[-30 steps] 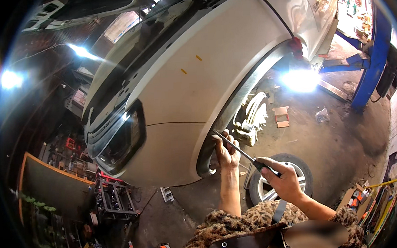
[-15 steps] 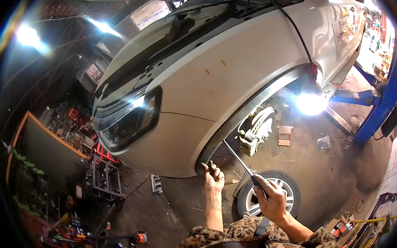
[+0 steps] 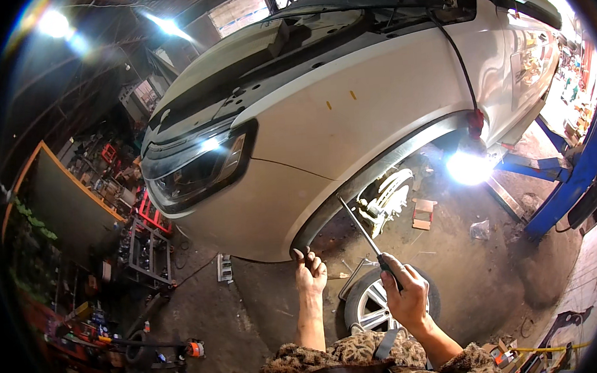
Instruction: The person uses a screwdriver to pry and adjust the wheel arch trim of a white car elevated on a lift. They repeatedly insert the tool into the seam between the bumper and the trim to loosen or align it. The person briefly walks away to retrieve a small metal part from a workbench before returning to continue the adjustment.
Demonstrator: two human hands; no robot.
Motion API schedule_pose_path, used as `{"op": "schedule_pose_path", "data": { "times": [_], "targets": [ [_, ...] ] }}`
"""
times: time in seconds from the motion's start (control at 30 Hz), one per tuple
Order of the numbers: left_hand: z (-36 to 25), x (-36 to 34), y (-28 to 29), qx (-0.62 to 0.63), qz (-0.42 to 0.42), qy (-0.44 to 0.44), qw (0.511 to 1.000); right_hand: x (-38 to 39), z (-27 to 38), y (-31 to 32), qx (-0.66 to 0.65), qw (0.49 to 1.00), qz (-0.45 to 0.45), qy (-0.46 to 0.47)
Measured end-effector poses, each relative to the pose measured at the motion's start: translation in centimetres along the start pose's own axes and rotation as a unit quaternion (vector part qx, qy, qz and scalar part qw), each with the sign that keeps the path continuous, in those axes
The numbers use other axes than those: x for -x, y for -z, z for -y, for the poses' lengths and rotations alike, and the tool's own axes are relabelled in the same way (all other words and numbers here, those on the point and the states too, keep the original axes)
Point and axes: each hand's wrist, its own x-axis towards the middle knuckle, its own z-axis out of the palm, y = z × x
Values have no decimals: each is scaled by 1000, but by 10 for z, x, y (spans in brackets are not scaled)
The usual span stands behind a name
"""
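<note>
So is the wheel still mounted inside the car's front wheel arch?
No: the wheel arch is open with bare brake and suspension parts showing, and a wheel lies on the floor below the right hand.

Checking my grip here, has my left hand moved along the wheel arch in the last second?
Yes. The left hand slid down the wheel arch to its lower front end.

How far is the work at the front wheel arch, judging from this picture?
Done: the car is raised and the wheel is off, lying on the floor. In hand: the left hand touches the lower edge of the wheel arch trim, and the right hand holds a long screwdriver pointed into the arch. Left: the trim is still on the fender, and the wheel is not back on.
</note>
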Motion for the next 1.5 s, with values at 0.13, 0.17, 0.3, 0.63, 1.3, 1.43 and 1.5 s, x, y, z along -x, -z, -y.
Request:
{"op": "schedule_pose_path", "data": {
  "times": [0.13,0.17,0.3,0.63,1.3,1.43,1.5],
  "targets": [
    [0,-1,-2,-4,-3,-9,1000,-2,4,-2,10,1000,-13,12],
    [0,-2,-2,-1,-2,-7,1000,-2,4,-2,15,1000,-14,12],
    [2,-6,-2,6,-8,-1,1000,-1,1,-3,27,1000,-12,7],
    [6,-18,5,12,14,27,999,-4,1,-3,67,997,-16,22],
    [9,-29,0,-64,-25,-13,998,-18,2,-4,258,945,-58,193],
    [4,-28,-1,-106,-24,-36,993,-20,13,-2,215,971,-16,106],
    [6,-30,2,-84,-24,-38,995,-18,13,-1,195,978,-5,77]
  ]
}}
